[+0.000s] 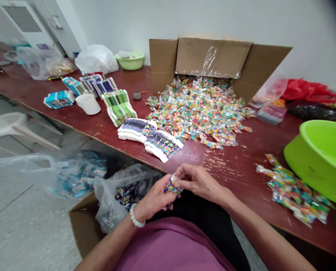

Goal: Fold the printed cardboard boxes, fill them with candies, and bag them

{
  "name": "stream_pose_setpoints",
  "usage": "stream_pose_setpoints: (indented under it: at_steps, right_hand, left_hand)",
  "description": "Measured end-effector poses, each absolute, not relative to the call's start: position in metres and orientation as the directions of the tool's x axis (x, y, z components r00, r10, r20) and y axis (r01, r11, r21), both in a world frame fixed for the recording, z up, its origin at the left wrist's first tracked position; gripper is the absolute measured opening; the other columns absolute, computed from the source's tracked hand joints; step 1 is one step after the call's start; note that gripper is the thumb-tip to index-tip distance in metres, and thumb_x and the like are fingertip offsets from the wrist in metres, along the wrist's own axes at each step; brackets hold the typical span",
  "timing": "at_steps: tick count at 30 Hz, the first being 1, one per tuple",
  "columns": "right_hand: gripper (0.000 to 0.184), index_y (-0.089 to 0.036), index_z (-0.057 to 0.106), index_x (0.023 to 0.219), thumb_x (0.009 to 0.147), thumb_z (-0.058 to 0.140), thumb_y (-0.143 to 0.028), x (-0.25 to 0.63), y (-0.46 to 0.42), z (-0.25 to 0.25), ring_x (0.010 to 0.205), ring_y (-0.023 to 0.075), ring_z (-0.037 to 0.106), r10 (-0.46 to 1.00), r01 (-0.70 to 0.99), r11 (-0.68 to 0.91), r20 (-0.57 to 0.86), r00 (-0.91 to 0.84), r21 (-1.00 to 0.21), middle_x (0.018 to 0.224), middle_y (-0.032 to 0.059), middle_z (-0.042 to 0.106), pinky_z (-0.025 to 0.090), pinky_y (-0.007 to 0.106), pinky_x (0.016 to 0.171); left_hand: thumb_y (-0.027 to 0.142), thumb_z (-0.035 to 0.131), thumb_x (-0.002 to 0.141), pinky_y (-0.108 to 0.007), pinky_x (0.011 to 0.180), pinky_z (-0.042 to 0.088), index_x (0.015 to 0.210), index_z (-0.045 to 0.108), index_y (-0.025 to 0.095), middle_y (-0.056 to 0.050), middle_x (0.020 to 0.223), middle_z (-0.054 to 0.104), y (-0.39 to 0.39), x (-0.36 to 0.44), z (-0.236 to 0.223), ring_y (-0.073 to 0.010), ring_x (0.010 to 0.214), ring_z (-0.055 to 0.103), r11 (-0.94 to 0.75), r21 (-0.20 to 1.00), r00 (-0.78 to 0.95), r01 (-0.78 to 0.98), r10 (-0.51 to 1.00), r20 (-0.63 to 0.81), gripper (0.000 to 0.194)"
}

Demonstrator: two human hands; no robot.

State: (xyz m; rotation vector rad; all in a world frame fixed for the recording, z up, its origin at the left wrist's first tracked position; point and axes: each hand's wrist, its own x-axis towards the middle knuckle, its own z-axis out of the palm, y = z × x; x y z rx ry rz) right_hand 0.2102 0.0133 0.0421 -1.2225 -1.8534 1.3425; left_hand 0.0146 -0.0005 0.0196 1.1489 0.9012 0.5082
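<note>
My left hand (156, 197) is closed around a small purple printed candy box (172, 188), held above my lap at the table's front edge. At the box's upper end, my right hand (197, 182) pinches near a white flap; its fingertips touch the box, and whether they grip the flap or something else is hidden. Just beyond my hands lie two fanned stacks of flat purple boxes (164, 145). A large heap of small wrapped candies (199, 109) spills from a cardboard carton (213, 56) lying on its side.
Right of me sit a green basin (320, 158) and a smaller candy pile (294, 188). Green flat boxes (119, 108), a white cup (88, 104) and blue boxes (59, 99) stand to the left. Below the edge, a plastic bag (108, 195) holds filled purple packs.
</note>
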Motion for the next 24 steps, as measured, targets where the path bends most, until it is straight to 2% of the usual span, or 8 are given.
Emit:
stream_pose_setpoints:
  at_steps: [3,5,7,11,14,17,19,24]
  right_hand:
    - [0.020,-0.021,0.065,0.100,0.092,0.061,-0.038,0.206,0.010,0.041,0.074,0.0165,0.064,0.957,0.244,0.057,-0.016,-0.289,-0.968,0.085,0.0020,0.070,0.049,0.027,0.065]
    - [0.024,-0.021,0.066,0.100,0.091,0.061,-0.042,0.206,0.007,0.040,0.073,0.0162,0.062,0.989,0.199,0.034,0.005,-0.146,-0.979,0.085,0.0020,0.069,0.049,0.027,0.065]
    - [0.028,-0.020,0.066,0.097,0.086,0.067,-0.046,0.205,0.003,0.038,0.069,0.0150,0.059,0.995,0.144,-0.025,-0.038,-0.089,-0.989,0.080,0.0010,0.067,0.047,0.026,0.061]
    - [0.040,-0.020,0.062,0.102,0.078,0.075,-0.050,0.197,-0.007,0.034,0.064,0.0130,0.058,0.963,-0.044,-0.179,-0.166,-0.214,-0.983,0.078,-0.0006,0.065,0.045,0.024,0.057]
    - [0.041,-0.021,0.061,0.104,0.080,0.075,-0.050,0.186,-0.015,0.032,0.066,0.0132,0.060,0.945,-0.114,-0.213,-0.175,-0.278,-0.970,0.084,0.0003,0.065,0.049,0.025,0.060]
    - [0.033,-0.021,0.064,0.105,0.084,0.072,-0.045,0.178,-0.021,0.030,0.067,0.0131,0.059,0.972,-0.008,-0.109,-0.105,-0.210,-0.994,0.090,0.0022,0.065,0.051,0.026,0.062]
    - [0.026,-0.020,0.067,0.102,0.089,0.067,-0.042,0.175,-0.022,0.029,0.068,0.0135,0.059,0.982,0.088,-0.013,-0.030,-0.186,-0.996,0.092,0.0037,0.066,0.051,0.025,0.060]
    - [0.018,-0.022,0.072,0.095,0.095,0.059,-0.035,0.179,-0.018,0.027,0.054,0.0131,0.059,0.968,0.251,0.207,0.161,-0.192,-0.945,0.073,0.0013,0.068,0.047,0.025,0.054]
  left_hand:
    - [0.034,0.064,0.081,-0.022,0.049,0.049,0.111,0.061,0.017,-0.004,0.087,0.065,-0.004,0.016,0.020,-0.0122,0.059,0.060,0.475,0.876,0.504,-0.080,0.778,-0.376,0.034]
    - [0.055,0.055,0.086,-0.023,0.046,0.047,0.109,0.063,0.014,-0.007,0.081,0.068,-0.005,0.015,0.018,-0.0139,0.053,0.061,0.559,0.807,0.465,-0.191,0.775,-0.428,0.048]
    - [0.065,0.049,0.087,-0.023,0.045,0.047,0.104,0.065,0.011,-0.009,0.075,0.070,-0.005,0.014,0.015,-0.0151,0.049,0.062,0.594,0.759,0.431,-0.267,0.778,-0.457,0.058]
    - [0.058,0.060,0.084,-0.023,0.047,0.049,0.097,0.067,0.011,-0.009,0.076,0.072,-0.008,0.014,0.014,-0.0160,0.051,0.064,0.525,0.793,0.410,-0.310,0.826,-0.387,0.049]
    - [0.046,0.065,0.083,-0.023,0.045,0.050,0.093,0.067,0.012,-0.006,0.071,0.070,-0.011,0.017,0.017,-0.0152,0.052,0.062,0.472,0.822,0.407,-0.320,0.852,-0.330,0.035]
    - [0.036,0.068,0.081,-0.023,0.044,0.052,0.095,0.066,0.015,-0.002,0.073,0.067,-0.015,0.019,0.019,-0.0151,0.057,0.063,0.452,0.817,0.375,-0.359,0.871,-0.317,0.025]
    - [0.035,0.069,0.081,-0.022,0.042,0.051,0.095,0.066,0.015,-0.001,0.073,0.066,-0.016,0.020,0.019,-0.0137,0.054,0.062,0.495,0.778,0.387,-0.387,0.853,-0.351,0.025]
    - [0.056,0.063,0.085,-0.025,0.040,0.052,0.091,0.061,0.015,-0.002,0.067,0.065,-0.015,0.019,0.017,-0.0155,0.044,0.063,0.664,0.574,0.516,-0.479,0.742,-0.428,0.041]
